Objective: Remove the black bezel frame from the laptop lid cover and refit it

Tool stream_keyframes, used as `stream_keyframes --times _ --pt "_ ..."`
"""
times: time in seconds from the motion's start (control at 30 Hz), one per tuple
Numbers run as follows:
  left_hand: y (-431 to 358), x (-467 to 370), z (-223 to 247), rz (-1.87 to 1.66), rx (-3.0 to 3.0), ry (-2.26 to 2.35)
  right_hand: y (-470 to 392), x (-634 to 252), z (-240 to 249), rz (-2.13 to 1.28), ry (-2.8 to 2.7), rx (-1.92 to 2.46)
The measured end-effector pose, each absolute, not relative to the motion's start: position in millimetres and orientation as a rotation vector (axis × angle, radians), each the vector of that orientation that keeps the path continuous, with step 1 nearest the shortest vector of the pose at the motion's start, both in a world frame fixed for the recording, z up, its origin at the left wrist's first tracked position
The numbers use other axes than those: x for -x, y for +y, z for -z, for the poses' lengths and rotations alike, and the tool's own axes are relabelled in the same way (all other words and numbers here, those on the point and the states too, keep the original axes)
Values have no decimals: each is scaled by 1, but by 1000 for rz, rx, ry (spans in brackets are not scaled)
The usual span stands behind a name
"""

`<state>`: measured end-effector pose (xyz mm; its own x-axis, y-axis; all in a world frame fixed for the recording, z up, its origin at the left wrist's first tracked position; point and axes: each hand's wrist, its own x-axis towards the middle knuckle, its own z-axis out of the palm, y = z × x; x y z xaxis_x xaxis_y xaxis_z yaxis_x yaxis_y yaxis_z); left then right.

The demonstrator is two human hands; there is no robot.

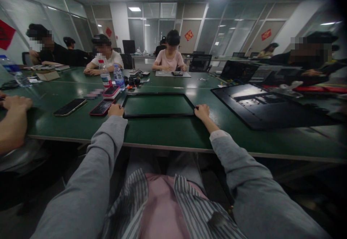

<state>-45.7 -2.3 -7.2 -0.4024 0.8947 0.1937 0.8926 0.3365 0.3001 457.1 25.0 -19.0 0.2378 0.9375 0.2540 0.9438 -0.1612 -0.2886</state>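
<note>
A thin black rectangular frame (159,115), open in the middle, lies on or just above the green table (162,132) in front of me. My left hand (116,110) grips its left side, fingers curled round the bar. On the opposite short side my right hand (202,111) is closed on the bar in the same way. Just left of my left hand lies a phone in a red case (102,107). To the right of the frame rests a large black panel (260,105), seemingly a monitor's back, with raised parts on it.
A dark phone (70,107) lies further left, near another person's arm (13,119). Two bottles, one red-labelled (106,76) and one blue-labelled (118,77), stand behind the phones. Across the table a person in pink (168,60) handles small parts on a pale board (162,74).
</note>
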Motion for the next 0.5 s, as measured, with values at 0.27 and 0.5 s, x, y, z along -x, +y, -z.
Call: stream_keyframes --times 0.27,0.5 --pt "-7 43 4 -618 -1697 2547 21 -455 17 23 -1723 2115" --pt "-17 37 -3 -689 -1744 2494 20 -455 16 13 -1719 2108"
